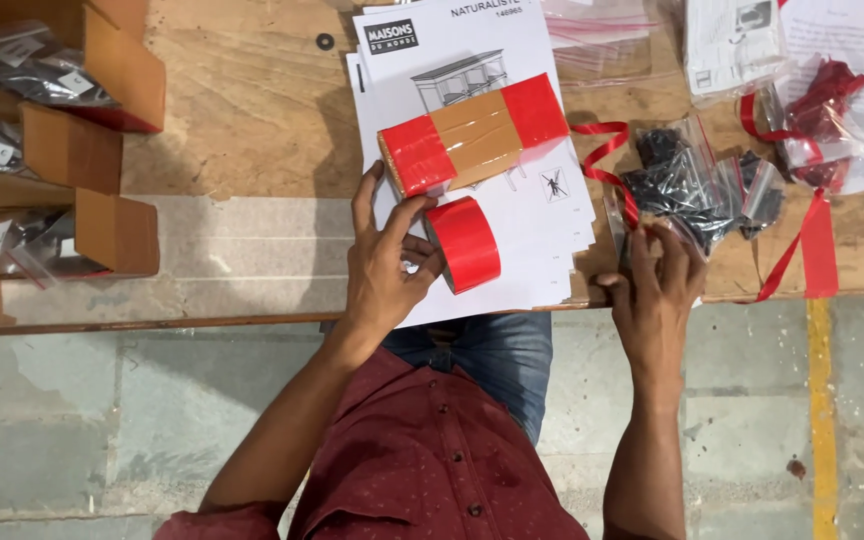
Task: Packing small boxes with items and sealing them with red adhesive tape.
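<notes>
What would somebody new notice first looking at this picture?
Probably the red: a cardboard parcel banded with red tape at both ends lies on a stack of printed instruction sheets at the middle of the wooden table. Just below it the left hand grips a roll of red tape. To the right, the right hand touches clear bags of dark hardware, with loose red ribbon beside them.

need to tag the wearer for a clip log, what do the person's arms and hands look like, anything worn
Both hands, the left hand and the right hand, are bare: no gloves, and no rings, watch or bracelet show. The forearms are uncovered. A dark red shirt with small pale specks and dark buttons has its sleeves rolled up near the elbows. Blue jeans show below it.
</notes>
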